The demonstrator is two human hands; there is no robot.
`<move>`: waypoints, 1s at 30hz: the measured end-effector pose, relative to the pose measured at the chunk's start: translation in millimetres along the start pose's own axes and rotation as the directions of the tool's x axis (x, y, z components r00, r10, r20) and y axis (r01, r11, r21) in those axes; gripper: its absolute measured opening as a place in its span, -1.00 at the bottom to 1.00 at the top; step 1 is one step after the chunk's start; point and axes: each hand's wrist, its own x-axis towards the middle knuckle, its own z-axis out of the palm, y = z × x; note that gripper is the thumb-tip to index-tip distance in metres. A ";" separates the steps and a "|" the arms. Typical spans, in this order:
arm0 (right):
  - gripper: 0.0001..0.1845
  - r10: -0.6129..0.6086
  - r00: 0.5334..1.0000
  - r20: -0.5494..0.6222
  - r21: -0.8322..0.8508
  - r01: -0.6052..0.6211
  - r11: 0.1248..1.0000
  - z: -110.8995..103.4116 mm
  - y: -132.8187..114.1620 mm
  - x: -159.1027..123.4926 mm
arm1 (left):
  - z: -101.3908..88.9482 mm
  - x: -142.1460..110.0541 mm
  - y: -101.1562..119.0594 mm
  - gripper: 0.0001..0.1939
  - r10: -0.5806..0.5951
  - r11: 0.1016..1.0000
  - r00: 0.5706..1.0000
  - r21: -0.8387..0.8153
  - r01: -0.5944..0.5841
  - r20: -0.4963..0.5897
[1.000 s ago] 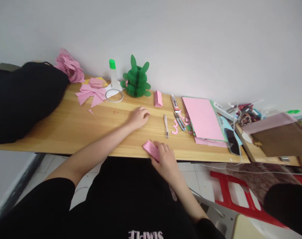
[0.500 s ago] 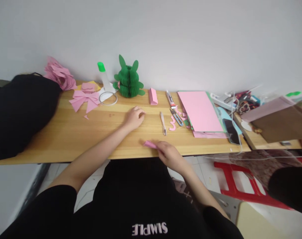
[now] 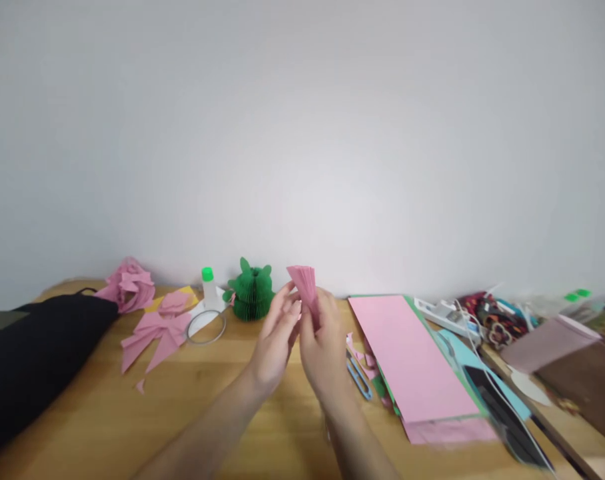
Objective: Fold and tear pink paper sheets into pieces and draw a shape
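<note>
A pleated piece of pink paper (image 3: 305,283), fanned at its top, is raised in front of the wall. My right hand (image 3: 323,343) is closed around its lower part. My left hand (image 3: 275,343) meets it from the other side, fingers bent and thumb against the paper's edge. Behind my left hand stands a green honeycomb paper figure (image 3: 252,293) with ear-like pieces. To the right of my right hand lie blue thread snips (image 3: 358,375) among pink paper scraps (image 3: 367,363). My forearms cover part of the tabletop.
Pink sheets (image 3: 415,360) lie stacked at right, beside a phone (image 3: 505,413) and a power strip (image 3: 445,319). At left are a pink paper bow (image 3: 157,330), a ring (image 3: 206,341), a green-capped glue bottle (image 3: 209,287) and a black bag (image 3: 47,360).
Both hands have risen from the tabletop and come together at the pink paper, which my right hand held low before. The camera view has tilted up toward the wall.
</note>
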 end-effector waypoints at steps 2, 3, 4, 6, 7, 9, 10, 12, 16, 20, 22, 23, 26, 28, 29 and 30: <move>-0.57 -0.056 0.998 -0.002 -0.010 0.056 0.998 5.4 -10.8 7.1 | 6.4 5.5 14.9 -0.47 0.028 0.999 1.000 -0.025 -0.028 -0.007; -0.53 -0.065 0.998 0.014 -0.023 0.066 0.998 6.3 -14.7 8.1 | 7.2 7.3 20.4 -0.50 0.039 0.999 0.999 -0.017 -0.039 -0.004; -0.49 -0.069 0.997 0.037 -0.045 0.071 0.996 6.1 -17.5 7.8 | 6.8 8.4 24.4 -0.52 0.043 0.999 0.999 -0.007 -0.043 0.005; -0.43 -0.072 0.994 0.082 -0.107 0.081 0.991 3.4 -20.4 4.8 | 3.3 8.6 28.8 -0.56 0.028 1.000 0.999 0.007 -0.028 0.035; -0.40 -0.072 0.992 0.108 -0.136 0.087 0.987 1.0 -20.8 2.7 | 0.8 7.9 29.8 -0.58 0.016 1.000 0.999 0.020 -0.017 0.049; -0.34 -0.070 0.981 0.180 -0.169 0.101 0.980 -5.3 -20.5 -1.0 | -4.3 5.3 31.3 -0.60 -0.003 0.997 0.998 0.077 -0.002 0.065; -0.30 -0.066 0.974 0.216 -0.170 0.104 0.980 -9.1 -20.1 -2.4 | -6.4 3.8 32.4 -0.61 -0.006 0.993 0.998 0.116 -0.002 0.065; -0.24 -0.062 0.961 0.268 -0.151 0.106 0.983 -17.4 -19.2 -3.5 | -9.7 0.7 36.0 -0.63 -0.027 0.983 0.998 0.185 0.016 0.054; -0.29 -0.072 0.955 0.288 -0.053 0.091 0.994 -32.7 -17.7 0.4 | -12.5 -3.9 45.4 -0.68 -0.079 0.967 0.997 0.244 0.071 0.021; -0.65 0.040 0.982 0.182 0.100 -0.059 0.993 -37.6 -16.2 5.5 | -11.3 -9.4 49.7 -0.68 -0.038 0.959 0.997 0.282 0.017 0.068; -0.67 0.112 0.990 0.089 0.174 -0.127 0.977 -34.7 -16.1 5.4 | -8.3 -14.0 49.9 -0.65 -0.029 0.939 0.994 0.343 -0.011 0.109; -0.64 0.132 0.989 0.067 0.212 -0.144 0.967 -32.5 -16.4 4.7 | -6.4 -16.6 49.8 -0.65 -0.006 0.920 0.993 0.389 -0.041 0.119; -0.53 0.158 0.980 0.123 0.328 -0.191 0.925 -25.1 -18.8 1.5 | -0.9 -23.7 49.2 -0.64 0.134 0.831 0.980 0.523 -0.191 0.145; -0.53 0.191 0.971 0.143 0.410 -0.234 0.882 -21.4 -21.1 0.1 | 0.7 -27.1 48.8 -0.58 0.205 0.759 0.961 0.589 -0.276 0.186; -0.54 0.210 0.968 0.139 0.448 -0.251 0.858 -20.3 -22.2 -0.2 | 0.8 -28.3 48.7 -0.55 0.223 0.728 0.952 0.614 -0.306 0.210; -0.56 0.225 0.966 0.129 0.483 -0.259 0.836 -19.8 -23.2 -0.3 | 0.5 -29.3 48.8 -0.52 0.231 0.703 0.945 0.632 -0.327 0.232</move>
